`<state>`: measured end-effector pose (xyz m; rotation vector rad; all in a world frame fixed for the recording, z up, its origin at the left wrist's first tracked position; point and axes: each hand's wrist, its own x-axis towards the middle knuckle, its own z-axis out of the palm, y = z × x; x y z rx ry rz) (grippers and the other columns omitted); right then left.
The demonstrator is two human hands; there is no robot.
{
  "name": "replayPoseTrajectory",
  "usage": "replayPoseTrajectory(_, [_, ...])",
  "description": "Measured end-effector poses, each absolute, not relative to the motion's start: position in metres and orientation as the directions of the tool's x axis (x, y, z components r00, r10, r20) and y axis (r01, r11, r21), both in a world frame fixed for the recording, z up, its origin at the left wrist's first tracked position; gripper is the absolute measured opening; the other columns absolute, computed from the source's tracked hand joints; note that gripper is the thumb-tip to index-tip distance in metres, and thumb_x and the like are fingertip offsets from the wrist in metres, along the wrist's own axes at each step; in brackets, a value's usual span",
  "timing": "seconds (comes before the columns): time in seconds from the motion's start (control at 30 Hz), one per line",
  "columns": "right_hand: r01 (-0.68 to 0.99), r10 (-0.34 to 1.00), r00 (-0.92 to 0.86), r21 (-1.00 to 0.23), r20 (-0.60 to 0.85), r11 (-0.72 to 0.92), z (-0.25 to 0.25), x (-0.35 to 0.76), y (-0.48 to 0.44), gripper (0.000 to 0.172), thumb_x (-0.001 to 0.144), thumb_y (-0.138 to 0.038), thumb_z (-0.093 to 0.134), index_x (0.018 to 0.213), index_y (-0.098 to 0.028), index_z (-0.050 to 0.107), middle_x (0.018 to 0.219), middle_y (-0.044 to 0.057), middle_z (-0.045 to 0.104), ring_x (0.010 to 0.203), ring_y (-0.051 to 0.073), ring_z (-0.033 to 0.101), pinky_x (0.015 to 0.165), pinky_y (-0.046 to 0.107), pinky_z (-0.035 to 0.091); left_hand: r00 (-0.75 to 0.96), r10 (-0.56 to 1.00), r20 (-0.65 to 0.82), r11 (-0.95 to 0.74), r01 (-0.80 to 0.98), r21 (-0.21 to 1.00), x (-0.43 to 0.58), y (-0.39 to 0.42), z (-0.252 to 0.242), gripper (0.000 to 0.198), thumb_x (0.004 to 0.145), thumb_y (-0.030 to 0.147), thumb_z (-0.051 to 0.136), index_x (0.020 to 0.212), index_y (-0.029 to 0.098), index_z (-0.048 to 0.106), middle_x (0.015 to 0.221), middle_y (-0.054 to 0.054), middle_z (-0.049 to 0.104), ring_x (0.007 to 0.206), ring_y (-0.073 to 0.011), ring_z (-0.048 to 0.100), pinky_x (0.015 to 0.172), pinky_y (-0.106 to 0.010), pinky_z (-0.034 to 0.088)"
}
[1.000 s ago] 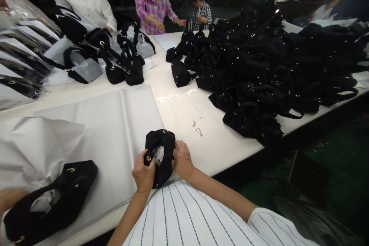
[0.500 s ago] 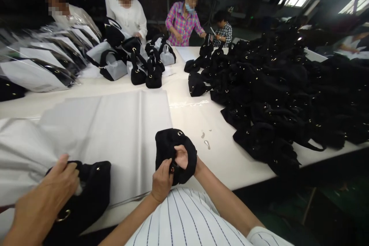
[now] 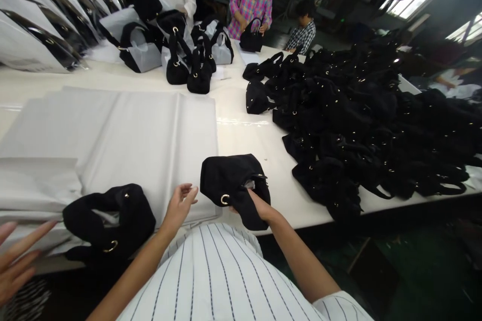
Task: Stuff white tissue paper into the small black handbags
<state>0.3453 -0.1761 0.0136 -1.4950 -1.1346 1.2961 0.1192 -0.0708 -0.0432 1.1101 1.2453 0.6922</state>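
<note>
A long white table (image 3: 244,135) carries a big heap of bags (image 3: 369,120) along its right edge, limp and, by the look, not yet stuffed. White paper sheets (image 3: 124,135) cover its near left. Filled bags (image 3: 188,67) stand at the far edge. At the near edge the right hand (image 3: 259,205) grips one black bag (image 3: 229,183), a bit of white at its mouth. The left hand (image 3: 178,205), fingers spread and empty, hovers just beside it.

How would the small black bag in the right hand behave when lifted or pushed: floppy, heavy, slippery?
Probably soft and floppy: the black bag sags and folds over the right hand. Likely light, since one hand alone carries it. Its matte cloth looks unlikely to slip.
</note>
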Motion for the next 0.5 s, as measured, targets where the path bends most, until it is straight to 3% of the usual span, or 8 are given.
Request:
replayPoseTrajectory(0.1, [0.166, 0.971, -0.090, -0.965, -0.222, -0.205, 0.017, 0.329, -0.185, 0.021, 0.077, -0.039, 0.068, 0.088, -0.021, 0.065, 0.079, 0.001, 0.061, 0.081, 0.020, 0.056, 0.076, 0.033, 0.048, 0.345, 0.828, -0.441, 0.389, 0.213, 0.896, 0.120, -0.070, -0.054, 0.056, 0.073, 0.056, 0.063, 0.109, 0.014, 0.059, 0.095, -0.008, 0.065, 0.095, -0.0246, 0.061, 0.078, -0.037, 0.053])
replayPoseTrajectory(0.2, [0.145, 0.947, -0.174, -0.958, -0.272, -0.248, 0.021, 0.306, -0.193, 0.019, 0.082, -0.040, 0.062, 0.080, -0.021, 0.061, 0.072, -0.001, 0.053, 0.069, 0.015, 0.049, 0.067, 0.030, 0.044, 0.422, 0.788, -0.448, 0.397, 0.209, 0.894, 0.117, -0.074, -0.059, 0.049, 0.077, 0.059, 0.057, 0.095, 0.014, 0.065, 0.085, -0.006, 0.067, 0.089, -0.0240, 0.062, 0.077, -0.034, 0.050])
replayPoseTrajectory(0.27, [0.123, 0.936, -0.110, -0.939, -0.335, -0.322, 0.023, 0.294, -0.196, 0.025, 0.083, -0.043, 0.060, 0.074, -0.020, 0.058, 0.067, -0.002, 0.048, 0.063, 0.013, 0.044, 0.061, 0.028, 0.041, 0.385, 0.819, -0.426, 0.366, 0.223, 0.904, 0.113, -0.077, -0.063, 0.048, 0.074, 0.060, 0.059, 0.087, 0.015, 0.066, 0.076, -0.003, 0.067, 0.084, -0.0238, 0.061, 0.072, -0.031, 0.049])
replayPoseTrajectory(0.4, [0.085, 0.914, 0.138, -0.914, -0.383, -0.396, 0.023, 0.285, -0.197, 0.031, 0.080, -0.049, 0.063, 0.074, -0.018, 0.061, 0.069, -0.001, 0.051, 0.067, 0.015, 0.047, 0.066, 0.030, 0.041, 0.255, 0.883, -0.395, 0.325, 0.276, 0.905, 0.110, -0.085, -0.078, 0.049, 0.070, 0.064, 0.058, 0.074, 0.015, 0.065, 0.063, -0.001, 0.063, 0.074, -0.0231, 0.060, 0.063, -0.029, 0.047])
replayPoseTrajectory(0.5, [-0.031, 0.891, 0.164, -0.905, -0.423, -0.424, 0.014, 0.282, -0.195, 0.031, 0.074, -0.048, 0.069, 0.071, -0.018, 0.060, 0.068, -0.001, 0.052, 0.068, 0.015, 0.048, 0.065, 0.029, 0.041, 0.250, 0.875, -0.414, 0.356, 0.247, 0.901, 0.112, -0.089, -0.093, 0.050, 0.070, 0.064, 0.058, 0.076, 0.015, 0.064, 0.064, -0.001, 0.063, 0.074, -0.0224, 0.060, 0.064, -0.029, 0.046])
